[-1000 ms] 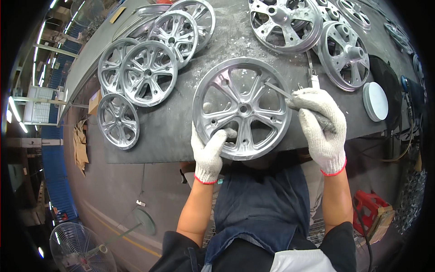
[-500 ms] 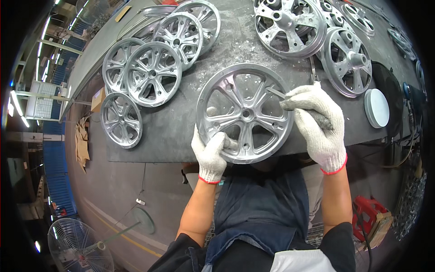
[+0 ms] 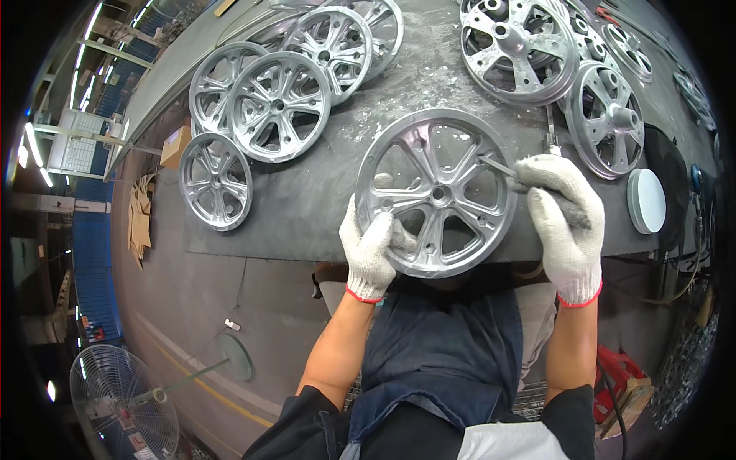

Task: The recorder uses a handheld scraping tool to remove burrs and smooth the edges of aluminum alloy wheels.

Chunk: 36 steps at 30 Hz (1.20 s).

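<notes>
A silver cast-metal wheel (image 3: 441, 193) with several forked spokes is tilted up over the near edge of the dark table. My left hand (image 3: 369, 257), in a white knit glove with a red cuff, grips its lower left rim, thumb in front and some fingers showing through the openings. Gloved likewise, my right hand (image 3: 569, 222) is closed on a thin flat metal tool (image 3: 498, 165), perhaps a file or scraper blade; its far part is hidden in the fingers. The tool's tip lies at the upper right spoke, close to the rim.
Silver wheels (image 3: 280, 107) lean in a pile at the left, and more wheels with raised hubs (image 3: 521, 46) are stacked at the right. Metal chips are scattered over the table (image 3: 307, 222). A round pale disc (image 3: 648, 201) stands at the right edge; a fan (image 3: 123, 402) is low left.
The whole view has shifted, so the table's wheels appear higher and further right. Against the held wheel, the tool's tip has moved slightly outward toward the rim. Both grips stay the same.
</notes>
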Tool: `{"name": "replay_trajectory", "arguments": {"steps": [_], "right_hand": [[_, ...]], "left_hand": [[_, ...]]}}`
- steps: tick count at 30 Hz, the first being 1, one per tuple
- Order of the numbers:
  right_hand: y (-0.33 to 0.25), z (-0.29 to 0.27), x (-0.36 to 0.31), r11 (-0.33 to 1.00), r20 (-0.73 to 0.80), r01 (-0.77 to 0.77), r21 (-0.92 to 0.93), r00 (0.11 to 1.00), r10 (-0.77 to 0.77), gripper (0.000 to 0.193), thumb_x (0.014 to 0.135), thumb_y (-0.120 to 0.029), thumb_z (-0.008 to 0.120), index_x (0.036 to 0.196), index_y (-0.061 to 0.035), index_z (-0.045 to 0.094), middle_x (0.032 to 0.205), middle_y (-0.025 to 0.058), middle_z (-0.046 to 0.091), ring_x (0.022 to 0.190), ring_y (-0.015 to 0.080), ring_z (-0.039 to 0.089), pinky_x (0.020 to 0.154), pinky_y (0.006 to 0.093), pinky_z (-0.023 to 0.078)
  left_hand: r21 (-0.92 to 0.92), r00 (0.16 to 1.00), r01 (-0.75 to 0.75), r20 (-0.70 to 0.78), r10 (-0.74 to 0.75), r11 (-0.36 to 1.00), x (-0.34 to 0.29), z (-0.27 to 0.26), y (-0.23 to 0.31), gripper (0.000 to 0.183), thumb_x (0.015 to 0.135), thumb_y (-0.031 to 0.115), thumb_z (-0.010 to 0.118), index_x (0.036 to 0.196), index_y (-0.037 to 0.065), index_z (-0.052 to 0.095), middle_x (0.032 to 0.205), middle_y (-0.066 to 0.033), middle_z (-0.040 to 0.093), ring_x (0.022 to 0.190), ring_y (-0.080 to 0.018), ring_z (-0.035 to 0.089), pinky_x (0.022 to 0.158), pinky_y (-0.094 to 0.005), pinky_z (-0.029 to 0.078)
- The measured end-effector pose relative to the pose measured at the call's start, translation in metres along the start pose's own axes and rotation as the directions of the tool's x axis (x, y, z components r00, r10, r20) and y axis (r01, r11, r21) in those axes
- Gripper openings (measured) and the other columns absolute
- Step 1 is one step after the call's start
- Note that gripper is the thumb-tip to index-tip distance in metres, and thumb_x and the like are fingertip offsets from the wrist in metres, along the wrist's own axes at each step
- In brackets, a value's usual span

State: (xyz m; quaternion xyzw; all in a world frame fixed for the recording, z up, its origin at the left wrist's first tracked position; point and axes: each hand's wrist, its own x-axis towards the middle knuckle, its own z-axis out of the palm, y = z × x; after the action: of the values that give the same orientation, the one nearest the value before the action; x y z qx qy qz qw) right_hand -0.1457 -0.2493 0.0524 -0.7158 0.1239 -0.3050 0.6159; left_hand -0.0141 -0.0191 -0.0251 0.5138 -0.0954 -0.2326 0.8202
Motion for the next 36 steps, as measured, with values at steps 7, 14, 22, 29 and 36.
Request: {"name": "replay_trajectory", "arguments": {"steps": [7,14,22,29,36], "right_hand": [[-0.010,0.004,0.002,0.960,0.094,0.265,-0.088,0.962,-0.257,0.026,0.087,0.008,0.066,0.111,0.0084,0.075,0.112,0.0186,0.076,0.103,0.0282,0.073,0.095,0.0368,0.056],[0.009,0.035,0.019,0.897,0.180,0.384,-0.220,0.919,-0.350,0.024,0.088,0.002,0.072,0.111,0.0024,0.077,0.111,0.0175,0.076,0.106,0.0319,0.074,0.095,0.0397,0.057],[-0.007,0.049,0.019,0.965,0.141,0.227,-0.128,0.968,-0.209,0.021,0.090,0.007,0.071,0.110,0.0037,0.077,0.107,0.0153,0.075,0.101,0.0214,0.073,0.087,0.0316,0.058],[-0.026,0.043,0.002,0.935,0.230,0.330,-0.131,0.927,-0.296,0.025,0.090,0.006,0.062,0.111,0.0064,0.076,0.110,0.0199,0.076,0.105,0.0290,0.074,0.095,0.0395,0.058],[-0.010,0.065,-0.032,0.933,0.317,0.333,-0.138,0.907,-0.277,0.030,0.078,0.006,0.075,0.107,-0.0034,0.078,0.106,0.0163,0.079,0.099,0.0338,0.077,0.087,0.0394,0.061]], "left_hand": [[0.030,0.990,-0.136,0.042,0.134,0.990,0.002,-0.004,-0.013,0.072,0.109,0.050,0.056,0.152,-0.006,0.045,0.113,-0.0185,0.071,0.070,-0.0160,0.069,0.062,-0.0329,0.060],[0.039,0.996,-0.074,0.053,0.072,0.996,0.002,-0.010,-0.019,0.095,0.103,0.069,0.057,0.161,-0.003,0.035,0.116,-0.0176,0.071,0.067,-0.0161,0.069,0.058,-0.0305,0.059],[-0.017,0.999,0.015,-0.046,-0.016,1.000,0.004,-0.008,-0.013,0.093,0.102,0.065,0.064,0.162,0.000,0.037,0.117,-0.0155,0.070,0.066,-0.0164,0.068,0.057,-0.0298,0.059],[0.168,0.994,-0.103,0.049,0.096,0.980,0.008,-0.018,-0.022,0.091,0.104,0.067,0.058,0.161,-0.002,0.039,0.127,-0.0172,0.068,0.067,-0.0165,0.070,0.054,-0.0297,0.059],[0.197,0.974,-0.224,0.062,0.216,0.954,0.005,-0.019,-0.027,0.090,0.108,0.067,0.049,0.160,-0.005,0.040,0.142,-0.0172,0.063,0.117,-0.0222,0.070,0.095,-0.0352,0.059]]}}
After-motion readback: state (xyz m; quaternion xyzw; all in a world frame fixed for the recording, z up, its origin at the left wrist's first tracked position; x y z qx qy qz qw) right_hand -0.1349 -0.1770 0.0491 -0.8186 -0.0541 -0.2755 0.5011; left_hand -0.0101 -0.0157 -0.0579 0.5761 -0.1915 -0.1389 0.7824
